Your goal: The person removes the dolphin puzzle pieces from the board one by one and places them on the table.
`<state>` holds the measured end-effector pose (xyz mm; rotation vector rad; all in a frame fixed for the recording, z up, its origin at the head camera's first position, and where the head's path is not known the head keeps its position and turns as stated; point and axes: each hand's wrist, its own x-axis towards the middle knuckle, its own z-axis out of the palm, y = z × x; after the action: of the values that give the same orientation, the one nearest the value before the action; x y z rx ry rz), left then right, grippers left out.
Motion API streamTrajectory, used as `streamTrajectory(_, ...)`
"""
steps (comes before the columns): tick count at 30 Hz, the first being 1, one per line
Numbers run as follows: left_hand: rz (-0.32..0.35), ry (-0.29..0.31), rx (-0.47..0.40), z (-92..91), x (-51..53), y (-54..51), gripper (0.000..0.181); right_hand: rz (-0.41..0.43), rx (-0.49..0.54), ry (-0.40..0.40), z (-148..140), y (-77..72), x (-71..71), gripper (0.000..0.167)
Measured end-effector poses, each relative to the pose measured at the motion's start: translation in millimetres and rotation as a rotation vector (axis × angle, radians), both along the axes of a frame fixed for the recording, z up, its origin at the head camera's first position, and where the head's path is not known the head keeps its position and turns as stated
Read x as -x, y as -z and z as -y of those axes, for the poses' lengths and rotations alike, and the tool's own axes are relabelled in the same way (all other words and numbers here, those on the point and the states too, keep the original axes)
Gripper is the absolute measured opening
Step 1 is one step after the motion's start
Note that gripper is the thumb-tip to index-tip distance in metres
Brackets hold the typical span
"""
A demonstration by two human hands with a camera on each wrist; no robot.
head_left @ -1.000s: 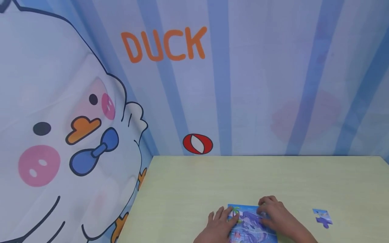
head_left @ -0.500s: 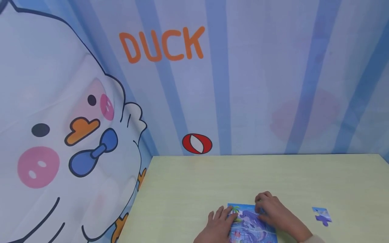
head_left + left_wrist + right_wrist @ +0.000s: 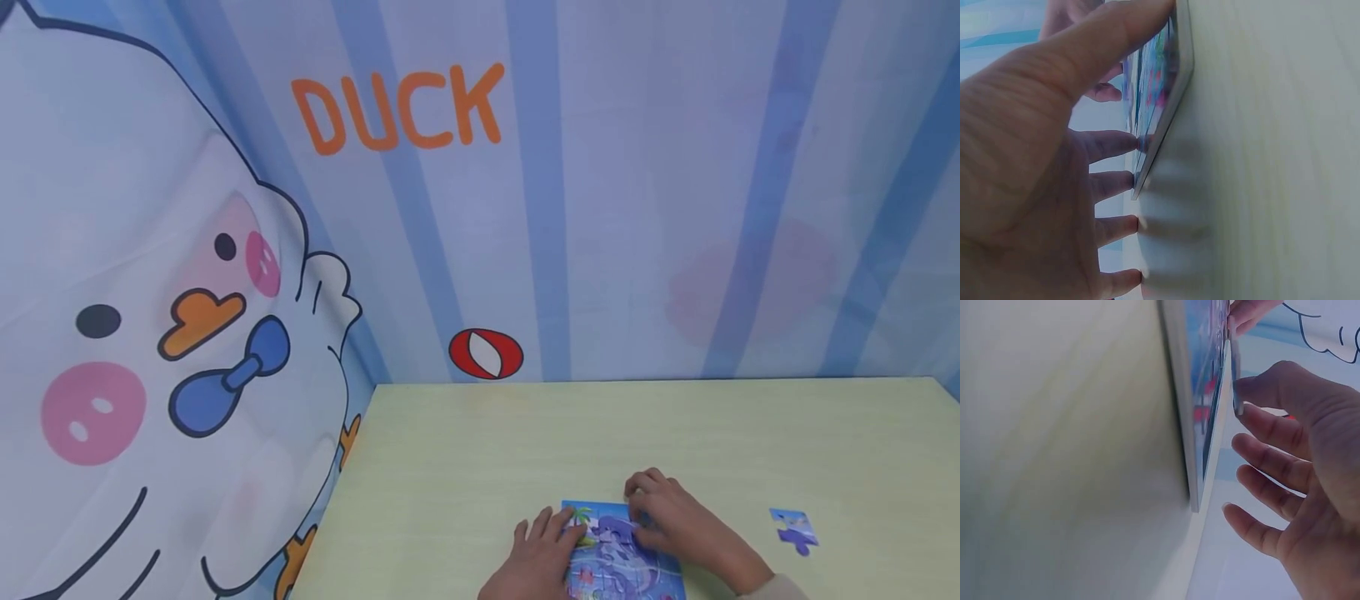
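Note:
A blue and purple jigsaw board [image 3: 611, 575] with a dolphin picture lies at the bottom of the head view. My left hand [image 3: 534, 557], fingers spread, rests along its left edge; in the left wrist view the thumb of that hand [image 3: 1029, 125] lies over the board [image 3: 1163, 106]. At the board's upper right is my right hand [image 3: 678, 521], its thumb and index finger pinching a purple piece [image 3: 615, 530]. The right wrist view shows this piece [image 3: 1235, 369] edge-on, raised off the board [image 3: 1200, 419], with the other fingers of the right hand [image 3: 1310, 450] loosely bent.
Loose, joined-looking puzzle pieces [image 3: 795, 531] lie on the pale table [image 3: 465, 450] to the right of the right hand. A striped backdrop [image 3: 615, 208] stands behind the table, and a printed duck cloth [image 3: 187, 500] is on the left.
My right hand has shifted slightly left and away from me, and the purple piece now shows over the board's upper part. The left hand has stayed nearly still.

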<state>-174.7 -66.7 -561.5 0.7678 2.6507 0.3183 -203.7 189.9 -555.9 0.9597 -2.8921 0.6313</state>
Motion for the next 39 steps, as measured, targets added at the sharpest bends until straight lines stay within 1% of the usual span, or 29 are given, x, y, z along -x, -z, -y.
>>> streamTrajectory(7,0.013,-0.012,0.005,-1.3,0.0,-1.9,0.097,-0.059,0.05,0.016,-9,0.2,-2.8,0.014)
streamTrajectory(9,0.009,-0.013,0.009,-1.7,-0.1,-1.7,0.096,-0.057,0.055,0.028,-12,0.6,-3.5,0.015)
streamTrajectory(12,-0.003,-0.014,0.016,-2.3,-0.6,-1.3,0.096,-0.03,0.052,0.05,-17,0.4,-4.7,0.016)
streamTrajectory(15,-0.023,-0.011,0.02,-2.3,-1.5,-0.7,0.096,-0.036,0.06,0.069,-22,0.3,-5.9,0.018)
streamTrajectory(16,-0.03,-0.009,0.021,-2.1,-1.9,-0.4,0.095,-0.047,0.064,0.074,-25,0.2,-6.3,0.018)
streamTrajectory(20,-0.047,0.006,0.013,-0.4,-2.4,0.5,0.094,-0.147,0.095,0.076,-34,-1.0,-8.2,0.022)
streamTrajectory(23,-0.034,0.012,0.004,0.1,-1.7,-0.5,0.093,-0.213,0.123,0.074,-42,-3.6,-9.5,0.026)
streamTrajectory(26,-0.02,0.013,0.003,0.0,-0.9,-1.5,0.094,-0.217,0.129,0.094,-49,-7.1,-10.7,0.027)
streamTrajectory(30,-0.001,0.011,-0.001,0.0,0.4,-1.0,0.093,-0.194,0.123,0.136,-60,-11.1,-12.2,0.027)
streamTrajectory(33,0.009,0.011,-0.006,0.0,1.5,0.4,0.09,-0.22,0.123,0.152,-67,-13.2,-13.2,0.028)
streamTrajectory(37,-0.013,0.018,0.002,-0.7,1.5,1.6,0.082,-0.241,0.123,0.173,-76,-14.7,-15.0,0.031)
streamTrajectory(39,-0.031,0.019,0.009,-1.3,1.2,1.9,0.08,-0.231,0.123,0.187,-81,-14.9,-16.4,0.032)
